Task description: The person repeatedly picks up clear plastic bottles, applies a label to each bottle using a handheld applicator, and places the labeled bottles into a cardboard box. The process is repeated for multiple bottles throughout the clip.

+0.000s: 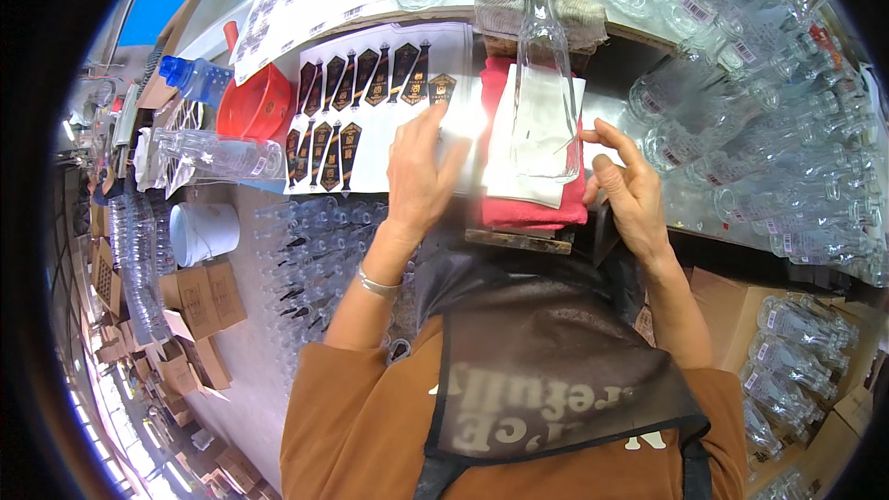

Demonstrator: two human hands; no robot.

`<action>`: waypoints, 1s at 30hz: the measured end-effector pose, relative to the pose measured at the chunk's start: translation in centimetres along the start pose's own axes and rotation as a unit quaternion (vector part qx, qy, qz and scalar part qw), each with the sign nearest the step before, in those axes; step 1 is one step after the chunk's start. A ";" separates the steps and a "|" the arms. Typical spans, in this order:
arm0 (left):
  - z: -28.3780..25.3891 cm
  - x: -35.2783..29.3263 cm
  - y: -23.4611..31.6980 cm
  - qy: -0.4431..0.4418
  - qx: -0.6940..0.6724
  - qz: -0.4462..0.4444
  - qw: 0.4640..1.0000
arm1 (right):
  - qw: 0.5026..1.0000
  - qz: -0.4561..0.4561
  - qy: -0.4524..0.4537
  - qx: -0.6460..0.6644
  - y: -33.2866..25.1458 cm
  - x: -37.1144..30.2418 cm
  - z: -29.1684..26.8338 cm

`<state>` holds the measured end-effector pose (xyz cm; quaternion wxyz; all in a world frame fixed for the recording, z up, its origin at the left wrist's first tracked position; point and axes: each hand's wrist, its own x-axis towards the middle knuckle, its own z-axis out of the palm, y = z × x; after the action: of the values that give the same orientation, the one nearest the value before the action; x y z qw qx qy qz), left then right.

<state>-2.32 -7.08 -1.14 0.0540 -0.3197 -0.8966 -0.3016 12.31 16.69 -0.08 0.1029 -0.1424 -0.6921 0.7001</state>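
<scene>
A clear glass bottle (546,93) lies on white paper (505,153) over a folded red cloth (532,213) in front of me, its neck pointing away on a grey-brown cloth pad (495,14). To its left, a white sheet (370,167) carries two rows of black-and-gold decals (377,74). My left hand (417,167) reaches over the sheet's right side with its fingers stretched out, their tips by the rightmost decal. Just right of the bottle's base, my right hand (632,194) has its fingers bent and apart, with nothing seen between them.
Rows of labelled clear bottles (722,120) crowd the table's right and far sides. A red bowl (255,102), a blue bottle (194,79) and a clear bottle (218,156) stand or lie at left. A white bucket (204,231), more bottles and cardboard boxes (199,301) are lower down.
</scene>
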 end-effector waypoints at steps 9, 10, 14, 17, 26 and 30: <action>-4.7 -5.8 -5.0 -0.063 0.234 0.021 0.970 | 0.998 0.004 0.067 0.006 1.5 -1.3 -2.7; -4.5 -5.3 -5.8 -0.048 0.259 0.014 0.965 | 0.998 0.000 0.060 -0.006 1.3 -1.2 -2.6; -1.5 -2.7 -4.0 -0.046 0.145 0.034 0.988 | 0.999 -0.023 0.033 -0.033 0.3 -1.0 -1.8; -1.2 -4.1 -1.3 -0.072 0.132 0.080 0.985 | 0.998 -0.023 0.041 -0.033 0.3 -1.5 -2.4; -0.6 -6.6 -2.9 0.018 0.113 0.058 0.992 | 0.998 -0.012 0.053 -0.032 0.5 -1.1 -2.5; -2.7 -7.9 -2.5 0.035 0.063 0.048 0.996 | 0.997 -0.008 0.059 -0.044 1.1 -1.8 -3.9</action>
<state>2.10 -14.41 -2.52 0.1199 -0.3474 -0.8951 -0.2525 15.35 19.74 -1.04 0.1431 -0.1825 -0.7160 0.6584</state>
